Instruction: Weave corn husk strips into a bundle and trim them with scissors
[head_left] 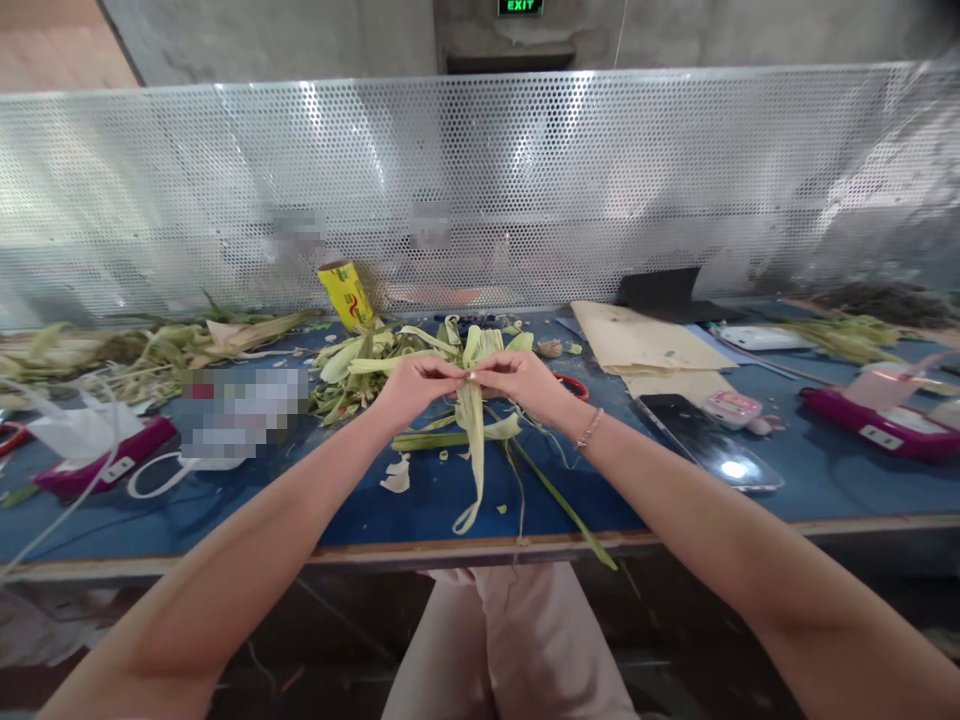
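Observation:
A pale green corn husk strip (471, 430) hangs down from my fingertips, its lower end curled over the blue tabletop. My left hand (426, 390) pinches it from the left, and my right hand (521, 382) pinches it from the right. The two sets of fingertips meet at the strip's gathered upper part, where fingers hide the exact grip. Behind them lies a heap of husk pieces (352, 370). Below my hands, more husk strips (427, 440) and a long green stalk (562, 500) rest on the table. Red-handled scissors (574, 386) show partly beside my right wrist.
A yellow tube (347, 295) leans near the perforated metal screen (517, 180). To the right lie brown paper sheets (652, 340), a phone (701, 440) and a pink case (733, 408). Magenta power strips (877, 425) with cables sit at both sides. Dry husks (187, 345) cover the back left.

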